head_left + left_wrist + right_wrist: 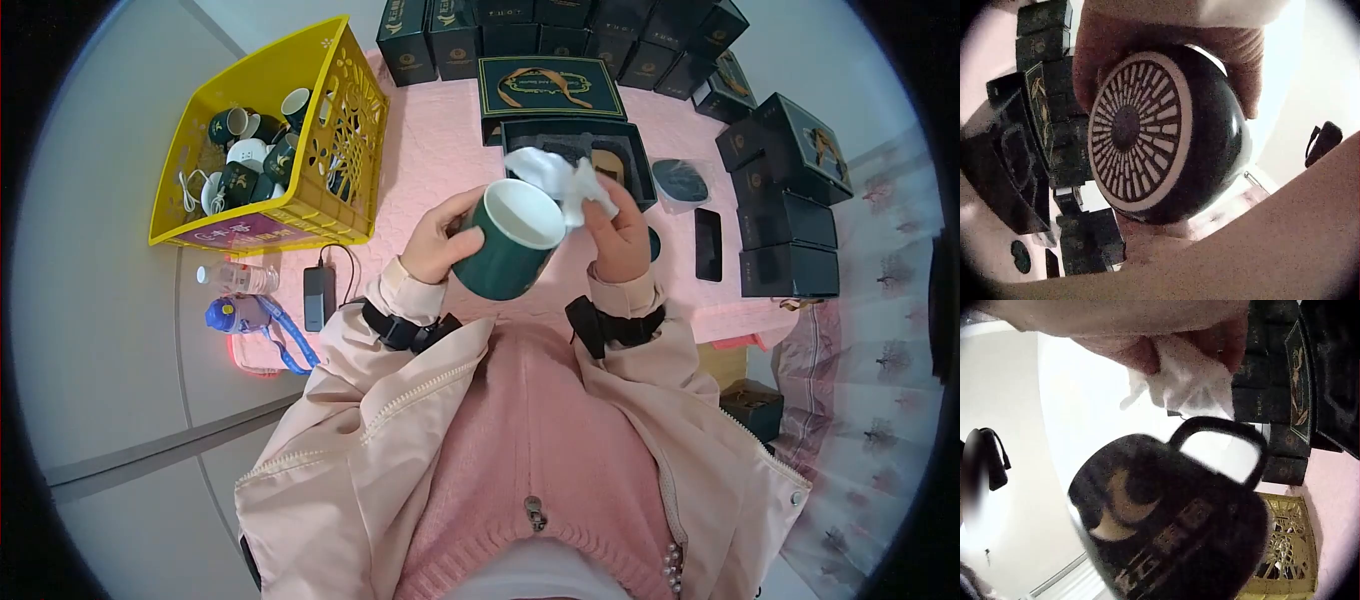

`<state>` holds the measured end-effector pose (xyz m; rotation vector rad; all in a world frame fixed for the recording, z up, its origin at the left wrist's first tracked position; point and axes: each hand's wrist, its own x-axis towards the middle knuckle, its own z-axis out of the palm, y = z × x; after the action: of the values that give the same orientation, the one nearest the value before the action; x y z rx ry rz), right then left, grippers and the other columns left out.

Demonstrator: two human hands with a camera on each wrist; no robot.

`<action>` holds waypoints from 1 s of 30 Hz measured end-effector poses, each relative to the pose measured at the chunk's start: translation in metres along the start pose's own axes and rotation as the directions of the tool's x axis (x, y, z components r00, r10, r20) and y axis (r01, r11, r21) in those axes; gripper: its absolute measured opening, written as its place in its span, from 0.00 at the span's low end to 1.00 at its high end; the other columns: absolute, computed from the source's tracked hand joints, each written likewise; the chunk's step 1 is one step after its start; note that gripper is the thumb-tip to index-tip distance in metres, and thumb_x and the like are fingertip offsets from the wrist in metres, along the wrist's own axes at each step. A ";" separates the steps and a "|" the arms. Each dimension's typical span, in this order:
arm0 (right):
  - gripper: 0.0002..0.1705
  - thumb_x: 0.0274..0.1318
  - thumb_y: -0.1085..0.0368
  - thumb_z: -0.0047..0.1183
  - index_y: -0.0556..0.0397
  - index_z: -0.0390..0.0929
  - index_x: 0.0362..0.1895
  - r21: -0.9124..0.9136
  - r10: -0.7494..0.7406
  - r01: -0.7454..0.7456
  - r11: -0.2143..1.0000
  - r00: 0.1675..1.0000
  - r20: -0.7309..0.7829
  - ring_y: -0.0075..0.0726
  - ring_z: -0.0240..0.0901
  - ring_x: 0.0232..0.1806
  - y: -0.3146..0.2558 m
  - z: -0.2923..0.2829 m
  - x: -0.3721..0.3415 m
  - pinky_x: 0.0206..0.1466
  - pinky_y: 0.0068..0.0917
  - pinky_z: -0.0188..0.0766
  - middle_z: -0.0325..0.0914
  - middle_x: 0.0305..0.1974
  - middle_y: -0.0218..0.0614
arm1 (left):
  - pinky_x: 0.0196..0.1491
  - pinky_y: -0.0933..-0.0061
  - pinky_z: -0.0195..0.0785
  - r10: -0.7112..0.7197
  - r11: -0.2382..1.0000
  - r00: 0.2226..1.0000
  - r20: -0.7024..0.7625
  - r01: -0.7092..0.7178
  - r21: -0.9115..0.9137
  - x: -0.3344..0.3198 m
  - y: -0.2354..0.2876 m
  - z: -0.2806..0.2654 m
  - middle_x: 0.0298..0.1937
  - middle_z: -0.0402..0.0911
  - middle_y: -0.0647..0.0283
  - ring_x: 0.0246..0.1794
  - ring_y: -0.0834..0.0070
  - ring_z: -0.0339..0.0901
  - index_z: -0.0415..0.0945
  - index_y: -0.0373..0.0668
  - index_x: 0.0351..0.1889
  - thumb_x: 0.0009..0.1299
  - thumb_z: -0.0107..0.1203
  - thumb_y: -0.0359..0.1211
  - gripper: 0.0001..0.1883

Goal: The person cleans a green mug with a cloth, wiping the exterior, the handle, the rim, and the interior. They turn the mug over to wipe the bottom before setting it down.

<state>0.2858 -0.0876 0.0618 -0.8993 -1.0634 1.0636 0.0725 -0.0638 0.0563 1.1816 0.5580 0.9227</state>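
Note:
A dark green mug [500, 262] with a white inside is held up over the table, tilted so its mouth faces up and back. The left hand [440, 238] grips its side, thumb on the outer wall. In the left wrist view the mug's patterned base [1141, 131] faces the camera, with the left hand [1166, 37] around the body. The right hand [618, 232] pinches a crumpled white tissue [560, 178] beside the mug's rim. The right wrist view shows the right hand [1166, 344] with the tissue [1194, 381], above the mug's handle [1222, 428] and gold print.
An open dark green gift box [635, 165] lies behind the hands. A yellow crate [345, 150] of mugs stands at the left, near a bottle [250, 277] and a black power bank [319, 298]. Stacked boxes [788, 270] and a phone [708, 245] are at the right.

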 end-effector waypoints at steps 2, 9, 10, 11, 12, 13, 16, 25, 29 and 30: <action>0.20 0.54 0.64 0.44 0.58 0.64 0.50 -0.019 -0.007 0.006 1.000 1.000 -0.020 0.23 0.65 0.41 0.001 0.000 0.002 0.45 0.18 0.61 0.70 0.42 0.33 | 0.55 0.74 0.53 0.078 0.993 0.994 0.072 -0.084 0.086 -0.003 0.014 -0.001 0.53 0.65 0.57 0.52 0.73 0.63 0.58 0.33 0.55 0.50 0.59 0.48 0.40; 0.19 0.52 0.68 0.46 0.58 0.66 0.49 0.081 -0.029 0.034 0.996 0.998 -0.062 0.24 0.65 0.42 0.010 0.000 0.004 0.46 0.18 0.61 0.70 0.43 0.33 | 0.57 0.66 0.51 0.088 0.995 0.937 0.337 -0.097 0.007 -0.008 0.047 -0.007 0.54 0.62 0.50 0.55 0.62 0.61 0.56 0.34 0.56 0.39 0.67 0.49 0.49; 0.19 0.52 0.68 0.46 0.58 0.66 0.49 0.082 -0.027 0.032 0.996 0.998 -0.061 0.24 0.65 0.42 0.011 0.000 0.004 0.46 0.18 0.61 0.70 0.43 0.33 | 0.57 0.64 0.51 0.132 0.987 0.902 0.410 -0.158 0.031 -0.005 0.049 -0.010 0.54 0.62 0.48 0.55 0.60 0.60 0.56 0.34 0.57 0.38 0.67 0.48 0.49; 0.18 0.52 0.68 0.47 0.57 0.66 0.49 0.085 -0.019 0.024 0.996 0.998 -0.058 0.24 0.65 0.43 0.012 0.000 0.003 0.46 0.18 0.61 0.70 0.43 0.33 | 0.57 0.61 0.51 0.171 0.974 0.859 0.483 -0.223 0.051 -0.003 0.050 -0.012 0.54 0.61 0.46 0.56 0.57 0.59 0.55 0.34 0.57 0.38 0.67 0.48 0.50; 0.18 0.52 0.69 0.47 0.57 0.66 0.49 0.089 -0.012 0.016 0.996 0.998 -0.055 0.25 0.65 0.43 0.012 0.000 0.003 0.46 0.18 0.61 0.70 0.43 0.33 | 0.57 0.61 0.51 0.173 0.973 0.859 0.482 -0.225 0.052 -0.001 0.049 -0.011 0.54 0.61 0.46 0.56 0.57 0.59 0.55 0.34 0.57 0.38 0.67 0.48 0.50; 0.18 0.51 0.69 0.47 0.57 0.66 0.49 0.091 -0.003 0.008 0.996 0.999 -0.052 0.25 0.65 0.43 0.012 0.000 0.003 0.46 0.18 0.61 0.70 0.43 0.33 | 0.56 0.60 0.51 0.324 0.941 0.799 0.506 -0.330 -0.081 0.003 0.047 -0.005 0.54 0.61 0.45 0.55 0.55 0.59 0.55 0.35 0.57 0.38 0.67 0.48 0.50; 0.19 0.51 0.69 0.47 0.57 0.66 0.49 0.065 -0.007 0.010 0.998 0.999 -0.039 0.25 0.66 0.42 0.010 0.002 0.002 0.45 0.19 0.62 0.70 0.42 0.34 | 0.56 0.57 0.51 0.603 0.798 0.631 0.488 -0.492 -0.349 0.010 0.043 0.002 0.53 0.61 0.42 0.54 0.52 0.59 0.55 0.35 0.57 0.39 0.67 0.47 0.49; 0.18 0.53 0.65 0.45 0.57 0.66 0.49 0.051 0.112 -0.115 0.992 0.992 0.057 0.24 0.66 0.41 -0.004 0.011 -0.006 0.44 0.20 0.63 0.71 0.41 0.33 | 0.54 0.63 0.52 0.376 0.809 0.758 0.534 -0.549 0.209 0.003 0.073 -0.005 0.52 0.63 0.48 0.54 0.59 0.60 0.63 0.33 0.52 0.40 0.66 0.46 0.42; 0.17 0.53 0.65 0.44 0.58 0.67 0.48 0.111 0.179 -0.186 0.976 0.982 0.064 0.24 0.66 0.40 0.004 0.022 -0.015 0.44 0.20 0.63 0.71 0.38 0.32 | 0.54 0.66 0.53 0.237 0.638 0.876 0.420 -0.466 0.613 0.003 0.071 -0.002 0.51 0.66 0.53 0.53 0.62 0.61 0.65 0.34 0.50 0.41 0.66 0.45 0.40; 0.17 0.53 0.65 0.44 0.58 0.67 0.48 0.112 0.179 -0.185 0.976 0.982 0.063 0.24 0.66 0.40 0.010 0.023 -0.015 0.44 0.20 0.63 0.71 0.38 0.32 | 0.54 0.67 0.53 0.225 0.537 0.887 0.402 -0.457 0.709 0.005 0.067 0.000 0.50 0.66 0.54 0.53 0.63 0.62 0.65 0.34 0.50 0.41 0.66 0.45 0.39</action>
<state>0.2593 -0.0976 0.0546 -0.8905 -0.9642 1.2947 0.0545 -0.0534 0.1202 2.2807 0.5295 0.8283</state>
